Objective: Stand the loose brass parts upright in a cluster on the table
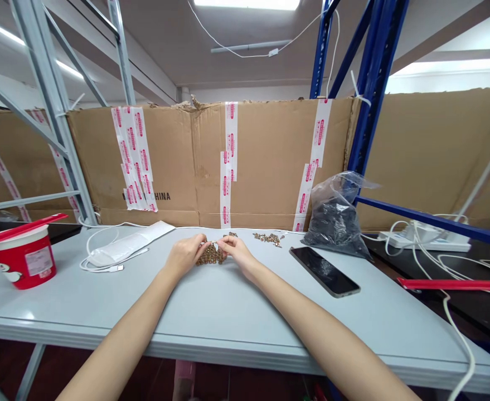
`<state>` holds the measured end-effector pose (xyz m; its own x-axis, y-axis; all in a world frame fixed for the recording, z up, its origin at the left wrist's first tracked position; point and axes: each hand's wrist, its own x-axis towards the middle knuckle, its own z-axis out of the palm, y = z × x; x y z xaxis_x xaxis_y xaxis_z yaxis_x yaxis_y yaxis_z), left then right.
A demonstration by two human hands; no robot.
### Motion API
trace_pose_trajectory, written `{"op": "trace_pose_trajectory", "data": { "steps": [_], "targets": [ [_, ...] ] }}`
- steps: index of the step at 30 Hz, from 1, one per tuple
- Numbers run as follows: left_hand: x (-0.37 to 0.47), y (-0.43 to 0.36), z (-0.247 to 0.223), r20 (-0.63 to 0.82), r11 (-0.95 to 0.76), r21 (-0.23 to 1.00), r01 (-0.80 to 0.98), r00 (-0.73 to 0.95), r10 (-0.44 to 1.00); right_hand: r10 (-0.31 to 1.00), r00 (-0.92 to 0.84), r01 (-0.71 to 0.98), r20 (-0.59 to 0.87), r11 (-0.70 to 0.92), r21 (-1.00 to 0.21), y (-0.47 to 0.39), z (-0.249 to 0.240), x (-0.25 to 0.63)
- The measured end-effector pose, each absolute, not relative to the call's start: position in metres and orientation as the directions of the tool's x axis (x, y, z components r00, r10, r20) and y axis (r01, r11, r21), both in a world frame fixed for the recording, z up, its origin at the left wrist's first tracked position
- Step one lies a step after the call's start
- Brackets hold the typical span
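Note:
My left hand (186, 253) and my right hand (240, 255) are close together over the middle of the table, fingertips nearly meeting. Each is closed in a pinch. Between the fingertips something tiny and pale shows, too small to name. Just beneath and behind the fingers lies a pile of small brass-coloured metal pieces (211, 257), partly covered by the hands. A looser scatter of similar pieces (268, 239) lies to the right of my right hand, near the back edge.
A phone (325, 272) and a clear bag of dark material (336, 220) are on the right. To the left are a white pouch with a cable (123, 245) and a red tub (35, 262). Cardboard (270, 161) walls the back; a power strip (428, 239) sits beyond the blue rack.

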<state>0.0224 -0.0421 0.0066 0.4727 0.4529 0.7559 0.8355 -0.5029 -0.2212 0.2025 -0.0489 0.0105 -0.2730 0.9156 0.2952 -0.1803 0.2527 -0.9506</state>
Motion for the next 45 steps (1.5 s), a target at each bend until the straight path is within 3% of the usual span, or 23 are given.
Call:
{"op": "trace_pose_trajectory", "data": {
  "steps": [7,19,35,45],
  "targets": [
    [0.021,-0.039,0.004,0.754,-0.480,-0.321,0.816,0.527,0.392,0.944,-0.139,-0.207,0.301,0.269,-0.941,-0.039,0.006,0.209],
    [0.025,-0.039,0.003,0.818,-0.535,-0.326,0.779,0.516,0.253,0.937,-0.200,-0.205,0.286,0.245,-0.948,-0.043,0.006,0.206],
    [0.021,-0.033,-0.003,0.820,-0.520,-0.337,0.785,0.516,0.247,0.947,-0.233,-0.202,0.223,0.177,-0.963,-0.037,0.001,0.202],
    [0.020,-0.035,-0.002,0.800,-0.522,-0.356,0.775,0.541,0.258,0.938,-0.222,-0.208,0.266,0.221,-0.953,-0.047,0.009,0.205]
  ]
}}
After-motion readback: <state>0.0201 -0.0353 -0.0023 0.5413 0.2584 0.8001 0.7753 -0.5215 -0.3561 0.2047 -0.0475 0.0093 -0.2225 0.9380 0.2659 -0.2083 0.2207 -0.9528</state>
